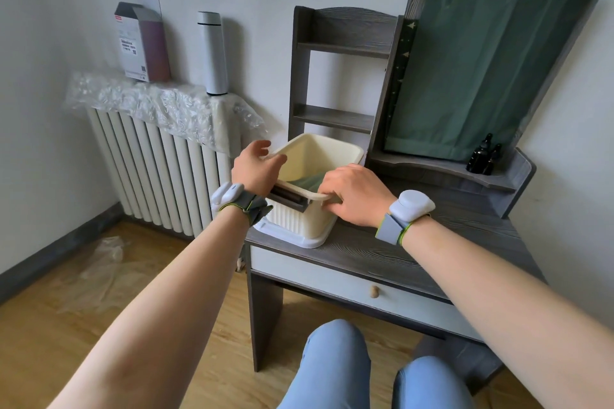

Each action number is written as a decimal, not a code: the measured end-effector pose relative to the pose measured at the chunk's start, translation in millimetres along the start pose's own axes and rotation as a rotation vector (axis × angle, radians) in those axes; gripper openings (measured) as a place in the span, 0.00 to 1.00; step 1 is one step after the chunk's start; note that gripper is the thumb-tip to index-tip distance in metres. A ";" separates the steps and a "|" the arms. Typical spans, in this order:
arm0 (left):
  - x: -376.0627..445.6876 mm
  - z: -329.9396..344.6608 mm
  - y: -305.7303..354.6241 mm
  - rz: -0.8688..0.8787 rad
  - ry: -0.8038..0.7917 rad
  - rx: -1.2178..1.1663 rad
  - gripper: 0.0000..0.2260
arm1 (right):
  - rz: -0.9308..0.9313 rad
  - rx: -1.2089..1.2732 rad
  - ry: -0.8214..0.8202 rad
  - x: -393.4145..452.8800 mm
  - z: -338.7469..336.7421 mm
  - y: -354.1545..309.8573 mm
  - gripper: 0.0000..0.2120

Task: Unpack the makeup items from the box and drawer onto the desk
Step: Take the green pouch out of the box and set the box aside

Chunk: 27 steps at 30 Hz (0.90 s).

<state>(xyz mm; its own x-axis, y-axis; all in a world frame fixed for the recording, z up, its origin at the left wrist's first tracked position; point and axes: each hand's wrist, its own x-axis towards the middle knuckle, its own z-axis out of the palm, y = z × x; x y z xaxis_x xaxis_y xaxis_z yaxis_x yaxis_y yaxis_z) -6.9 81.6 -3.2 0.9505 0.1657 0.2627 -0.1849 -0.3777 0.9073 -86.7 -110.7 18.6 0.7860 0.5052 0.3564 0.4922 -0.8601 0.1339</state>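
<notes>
- Far left, off the desk: a radiator under crinkled plastic, an opened carton and a pale flask standing on top, well apart from the action.
- Left hand sits at the box's left rim, fingers loosely spread, its grip closed on nothing I can make out.
- The box, cream and ribbed, stands on the desk's near-left corner, close to the edge; something green lies inside, and a dark piece hangs at its near wall.
- Right hand has its grip curled tight over the near rim.
- Risk, as I read it: a pull on that rim could tip or slide the box off the corner.
- The drawer below looks shut, knees near its front.
- Far right: two dark dropper bottles on a low ledge, a green cloth draped behind.
</notes>
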 end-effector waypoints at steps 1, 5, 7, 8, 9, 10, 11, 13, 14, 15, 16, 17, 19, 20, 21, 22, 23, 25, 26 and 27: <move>4.6 0.7 4.3 -0.061 -0.058 0.105 0.21 | -0.005 -0.006 0.004 0.0 1.3 -0.1 0.04; 8.6 5.8 20.1 -0.231 -0.171 0.411 0.10 | -0.016 -0.034 0.001 1.1 2.1 0.9 0.04; 8.1 5.4 19.8 -0.234 -0.101 0.431 0.11 | -0.027 -0.037 0.015 -0.2 3.1 1.9 0.04; 7.6 4.0 17.9 -0.217 -0.078 0.422 0.12 | -0.029 -0.031 0.021 -0.6 3.9 2.5 0.05; 5.5 3.0 15.3 -0.201 -0.058 0.401 0.13 | -0.023 -0.012 0.029 -1.8 4.4 2.2 0.09; 4.1 2.7 12.3 -0.184 -0.038 0.368 0.13 | 0.001 0.026 0.038 -1.7 3.0 1.9 0.15; 1.8 2.7 9.5 -0.165 -0.002 0.325 0.14 | 0.041 0.079 0.038 -1.3 0.4 1.2 0.22; -3.7 4.1 4.9 -0.110 0.090 0.240 0.14 | 0.123 0.213 0.050 2.3 -6.8 0.2 0.29; -6.3 4.7 3.3 -0.071 0.133 0.209 0.14 | 0.153 0.259 0.078 5.4 -9.6 1.0 0.29; -9.4 5.1 2.2 -0.034 0.170 0.181 0.13 | 0.179 0.265 0.111 8.5 -11.3 2.6 0.26; -11.8 4.7 0.8 -0.001 0.200 0.156 0.13 | 0.207 0.235 0.128 11.8 -11.9 5.1 0.23; -14.4 3.4 0.1 0.027 0.222 0.136 0.13 | 0.235 0.184 0.109 15.2 -11.4 7.7 0.23; -17.1 2.1 -1.3 0.088 0.240 0.101 0.11 | 0.267 0.088 0.002 21.3 -9.2 11.8 0.29; -17.5 1.9 -2.1 0.132 0.232 0.074 0.10 | 0.275 0.059 -0.044 24.6 -6.9 12.9 0.33; -17.3 1.8 -1.5 0.181 0.220 0.043 0.09 | 0.284 0.032 -0.074 28.1 -4.5 13.1 0.36; -17.2 1.9 -0.4 0.229 0.206 0.023 0.09 | 0.301 -0.004 -0.098 31.4 -1.9 12.5 0.38; -17.5 1.6 1.3 0.275 0.191 0.017 0.09 | 0.325 -0.050 -0.116 34.4 1.2 11.1 0.40; -19.5 1.8 6.1 0.357 0.163 0.025 0.09 | 0.378 -0.138 -0.139 38.3 5.9 8.0 0.41; -20.9 2.1 8.8 0.384 0.149 0.024 0.09 | 0.397 -0.170 -0.151 38.9 7.3 6.8 0.41; -22.5 2.5 11.6 0.404 0.140 0.023 0.09 | 0.406 -0.198 -0.168 38.7 8.6 6.8 0.41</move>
<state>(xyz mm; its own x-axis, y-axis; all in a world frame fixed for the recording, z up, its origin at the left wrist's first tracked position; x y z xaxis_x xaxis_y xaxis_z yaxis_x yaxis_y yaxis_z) -29.8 71.3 0.5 0.7593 0.1221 0.6392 -0.5283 -0.4577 0.7151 -49.7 -96.4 25.3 0.9575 0.1164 0.2641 0.0655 -0.9788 0.1939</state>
